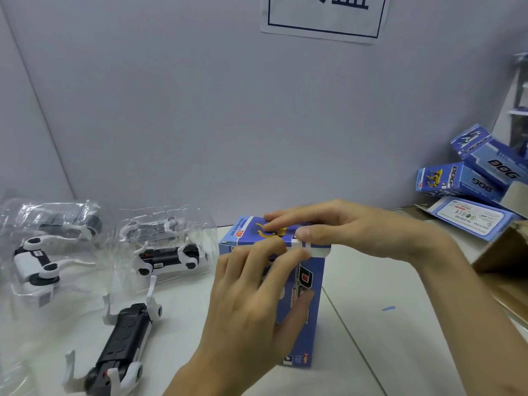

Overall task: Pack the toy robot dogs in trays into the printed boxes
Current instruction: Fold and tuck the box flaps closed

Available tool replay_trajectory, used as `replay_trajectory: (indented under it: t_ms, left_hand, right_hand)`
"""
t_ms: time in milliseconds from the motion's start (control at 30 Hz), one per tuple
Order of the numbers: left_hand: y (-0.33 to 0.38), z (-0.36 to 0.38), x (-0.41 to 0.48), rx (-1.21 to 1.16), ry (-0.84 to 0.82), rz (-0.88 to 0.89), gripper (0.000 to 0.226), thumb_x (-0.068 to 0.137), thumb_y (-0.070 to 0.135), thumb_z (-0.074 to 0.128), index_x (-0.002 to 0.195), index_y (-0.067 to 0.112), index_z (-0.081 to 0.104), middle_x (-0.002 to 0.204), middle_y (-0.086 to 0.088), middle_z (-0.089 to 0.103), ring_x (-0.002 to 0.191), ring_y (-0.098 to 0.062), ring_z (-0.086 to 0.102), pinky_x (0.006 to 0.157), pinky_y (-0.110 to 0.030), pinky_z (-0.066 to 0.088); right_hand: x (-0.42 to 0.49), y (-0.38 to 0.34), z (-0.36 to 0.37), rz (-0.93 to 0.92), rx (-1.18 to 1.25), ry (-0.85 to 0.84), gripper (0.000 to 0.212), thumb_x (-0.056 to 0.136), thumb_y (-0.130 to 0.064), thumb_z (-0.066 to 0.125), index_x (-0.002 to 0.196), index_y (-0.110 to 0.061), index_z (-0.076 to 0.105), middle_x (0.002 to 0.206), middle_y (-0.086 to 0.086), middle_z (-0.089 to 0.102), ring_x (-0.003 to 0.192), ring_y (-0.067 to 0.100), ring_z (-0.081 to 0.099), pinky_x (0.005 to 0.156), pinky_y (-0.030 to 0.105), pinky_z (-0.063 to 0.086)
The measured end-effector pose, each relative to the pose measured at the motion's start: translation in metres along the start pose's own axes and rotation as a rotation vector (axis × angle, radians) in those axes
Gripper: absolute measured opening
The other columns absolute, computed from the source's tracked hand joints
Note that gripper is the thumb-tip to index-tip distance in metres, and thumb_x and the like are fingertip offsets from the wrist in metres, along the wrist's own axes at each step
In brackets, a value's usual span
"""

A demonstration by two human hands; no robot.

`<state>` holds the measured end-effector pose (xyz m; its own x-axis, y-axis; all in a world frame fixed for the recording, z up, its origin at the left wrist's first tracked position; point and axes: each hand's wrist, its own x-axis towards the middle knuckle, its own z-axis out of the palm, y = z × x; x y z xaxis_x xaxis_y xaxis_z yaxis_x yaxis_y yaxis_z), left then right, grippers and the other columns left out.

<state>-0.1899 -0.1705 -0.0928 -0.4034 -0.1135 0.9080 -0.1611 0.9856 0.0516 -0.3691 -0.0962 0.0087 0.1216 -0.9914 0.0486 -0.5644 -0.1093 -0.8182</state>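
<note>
Blue printed box [314, 335] stands upright at centre frame; our left hand [251, 304] grips its side, thumb on the front, fingers curled at the top edge; our right hand [357, 232] lies flat on the top flap [248, 235], fingers straight, thumb pushing the white lip down; the lip seems only partly tucked, though our fingers hide the slot; an off-centre push could crease the lip, or tip the tall box toward the right of the frame; toy robot dogs [168, 254] in clear trays [207, 232] wait unboxed at left; other boxes [468, 178] are heaped at upper right.
</note>
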Motion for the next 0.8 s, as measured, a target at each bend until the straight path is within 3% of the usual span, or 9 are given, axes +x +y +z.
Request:
replay_trajectory:
  t_ms: [267, 433, 533, 600, 700, 800]
  left_hand:
    - [0.008, 0.0, 0.0, -0.103, -0.01, -0.078, 0.035, 0.085, 0.039, 0.061, 0.116, 0.026, 0.053, 0.119, 0.009, 0.049, 0.112, -0.015, 0.048, 0.097, -0.019, 0.028]
    - [0.005, 0.0, 0.002, -0.065, -0.004, -0.043, 0.04, 0.087, 0.037, 0.061, 0.123, 0.025, 0.051, 0.121, 0.007, 0.047, 0.111, -0.017, 0.048, 0.094, -0.024, 0.031]
    - [0.007, 0.001, 0.001, -0.08, 0.005, -0.036, 0.038, 0.087, 0.034, 0.062, 0.124, 0.029, 0.052, 0.115, 0.007, 0.044, 0.106, -0.014, 0.048, 0.092, -0.024, 0.031]
    - [0.008, 0.001, 0.0, -0.101, 0.01, -0.034, 0.036, 0.087, 0.029, 0.062, 0.122, 0.031, 0.053, 0.112, 0.007, 0.043, 0.103, -0.013, 0.046, 0.09, -0.027, 0.034]
    - [0.008, 0.002, 0.0, -0.135, 0.03, -0.053, 0.036, 0.085, 0.026, 0.062, 0.119, 0.029, 0.051, 0.112, 0.007, 0.044, 0.105, -0.012, 0.046, 0.088, -0.031, 0.036]
    - [0.006, 0.0, 0.002, -0.177, 0.014, -0.076, 0.041, 0.085, 0.028, 0.061, 0.124, 0.024, 0.049, 0.12, 0.007, 0.046, 0.116, -0.012, 0.046, 0.097, -0.03, 0.036]
  right_hand:
    - [0.013, 0.01, 0.028, -0.13, 0.075, 0.224, 0.026, 0.099, -0.036, 0.052, 0.108, -0.031, 0.076, 0.128, -0.021, 0.065, 0.12, -0.001, 0.06, 0.082, 0.014, 0.052]
    - [0.016, 0.019, 0.057, -0.266, 0.242, 0.564, 0.05, 0.1, -0.029, 0.036, 0.094, -0.002, 0.078, 0.114, 0.001, 0.074, 0.111, 0.019, 0.068, 0.092, 0.029, 0.054]
    - [0.019, 0.023, 0.071, -0.311, 0.295, 0.739, 0.059, 0.105, -0.028, 0.029, 0.084, -0.001, 0.077, 0.101, 0.005, 0.076, 0.101, 0.022, 0.071, 0.085, 0.027, 0.055]
    - [0.02, 0.024, 0.075, -0.299, 0.27, 0.775, 0.062, 0.106, -0.032, 0.027, 0.083, -0.004, 0.077, 0.1, 0.004, 0.077, 0.102, 0.022, 0.07, 0.088, 0.031, 0.055]
    - [0.021, 0.022, 0.075, -0.271, 0.155, 0.778, 0.057, 0.103, -0.038, 0.027, 0.087, -0.013, 0.077, 0.103, -0.002, 0.075, 0.108, 0.022, 0.067, 0.095, 0.048, 0.052]
    - [0.019, 0.018, 0.067, -0.293, -0.13, 0.69, 0.045, 0.102, -0.028, 0.029, 0.097, -0.02, 0.072, 0.106, -0.011, 0.071, 0.112, 0.019, 0.06, 0.094, 0.048, 0.048]
